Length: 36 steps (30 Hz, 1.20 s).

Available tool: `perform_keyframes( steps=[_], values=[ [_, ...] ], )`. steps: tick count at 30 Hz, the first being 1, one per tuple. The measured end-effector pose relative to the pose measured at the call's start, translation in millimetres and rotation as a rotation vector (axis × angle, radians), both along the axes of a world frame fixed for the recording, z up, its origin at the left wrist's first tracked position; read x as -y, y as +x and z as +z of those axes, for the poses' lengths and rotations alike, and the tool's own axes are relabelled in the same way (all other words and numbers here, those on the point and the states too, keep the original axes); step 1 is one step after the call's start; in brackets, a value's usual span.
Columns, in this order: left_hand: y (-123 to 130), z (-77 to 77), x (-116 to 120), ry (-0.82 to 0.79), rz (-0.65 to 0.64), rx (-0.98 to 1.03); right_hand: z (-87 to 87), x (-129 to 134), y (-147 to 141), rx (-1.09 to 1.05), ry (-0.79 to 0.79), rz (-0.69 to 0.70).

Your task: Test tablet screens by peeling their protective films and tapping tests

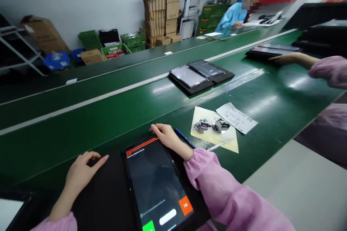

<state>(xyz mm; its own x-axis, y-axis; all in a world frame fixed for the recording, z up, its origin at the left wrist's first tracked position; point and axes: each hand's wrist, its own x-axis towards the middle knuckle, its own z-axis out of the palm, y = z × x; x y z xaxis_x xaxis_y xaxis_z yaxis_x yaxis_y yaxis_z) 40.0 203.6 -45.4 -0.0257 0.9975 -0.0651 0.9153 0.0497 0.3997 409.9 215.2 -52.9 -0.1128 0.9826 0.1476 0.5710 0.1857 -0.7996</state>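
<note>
A tablet (157,177) with a lit dark screen, red text at the top and green and orange buttons at the bottom lies on a black tray (105,191). My left hand (81,173) rests at the tray's far left edge, thumb apart from the bent fingers and nothing visible in it. At the tablet's top right corner is my right hand (169,139), fingers stretched left over the edge; their undersides are hidden. Just right of that wrist lie a blue pen (185,138) and a pale pen (219,145).
Two metal tally counters (203,125) sit on yellow paper (230,144) beside a handwritten note (237,118). Farther up the green bench (114,112), another tray (189,88) holds two tablets. A neighbour's hand (290,59) touches a stacked tray at right. Someone in blue sits across.
</note>
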Motion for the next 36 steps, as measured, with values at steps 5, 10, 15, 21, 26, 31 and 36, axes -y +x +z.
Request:
perform_keyframes(
  steps=[5,10,15,21,26,31,36],
  values=[
    [7,3.1,4,-0.040,0.038,0.013,22.5,10,21,0.226,0.035,-0.128],
    [5,0.4,2,-0.005,-0.005,0.007,30.2,54,60,0.482,-0.033,-0.318],
    [-5,-7.9,-5,-0.018,-0.013,-0.001,12.6,86,64,0.527,-0.119,-0.324],
    [-8,-12.9,-8,-0.018,-0.044,0.018,19.1,136,82,0.347,0.052,-0.407],
    [-10,-15.4,-10,-0.026,-0.069,0.016,10.4,152,141,0.256,0.098,-0.699],
    [-11,-17.2,-11,0.008,-0.086,0.017,-14.4,125,170,0.249,0.180,-0.756],
    [-9,-16.9,-10,-0.060,-0.054,0.039,-32.8,119,157,0.264,0.360,-0.679]
  ],
)
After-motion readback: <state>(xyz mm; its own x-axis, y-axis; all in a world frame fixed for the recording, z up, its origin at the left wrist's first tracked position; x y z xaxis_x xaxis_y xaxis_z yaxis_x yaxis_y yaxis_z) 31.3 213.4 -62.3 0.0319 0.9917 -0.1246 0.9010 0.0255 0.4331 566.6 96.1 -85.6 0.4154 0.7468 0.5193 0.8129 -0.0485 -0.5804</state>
